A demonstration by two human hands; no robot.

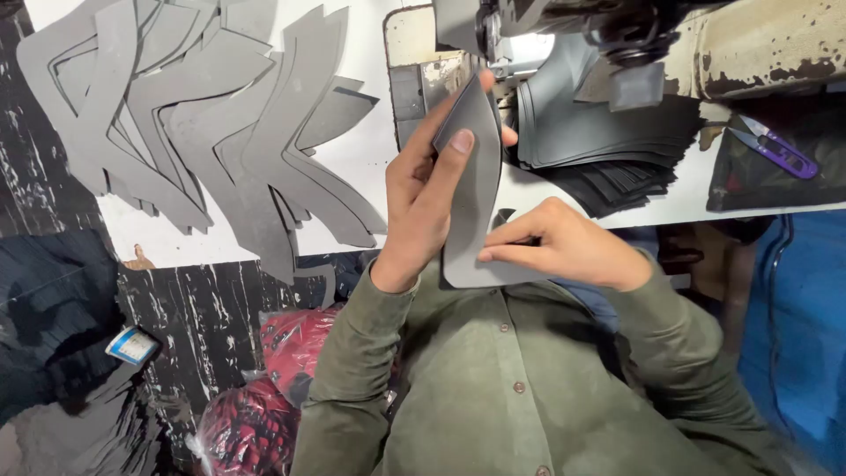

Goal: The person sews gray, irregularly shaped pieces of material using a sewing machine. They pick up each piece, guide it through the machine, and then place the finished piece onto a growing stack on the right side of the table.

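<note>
Pinched between thumb and fingers, one curved grey cut piece [476,189] stands upright just in front of the sewing machine [617,35]. Two hands hold it. The left hand [423,198] wraps its upper part, thumb pressed flat along the near face and fingers curled behind, closed firmly on it. The right hand [564,242] grips its lower edge, fingers folded almost shut with the fingertips [489,254] pressing the material.

Left of the sewing machine, a spread of similar grey pieces [220,123] lies overlapping on the white table [352,159]; they are too layered to count exactly. Just below the machine's head sits one stack of dark pieces [599,150]. Right of the machine lies one pair of purple-handled snips [780,150]. Well below the table, near the left sleeve, are two bags of red and black material [264,405].
</note>
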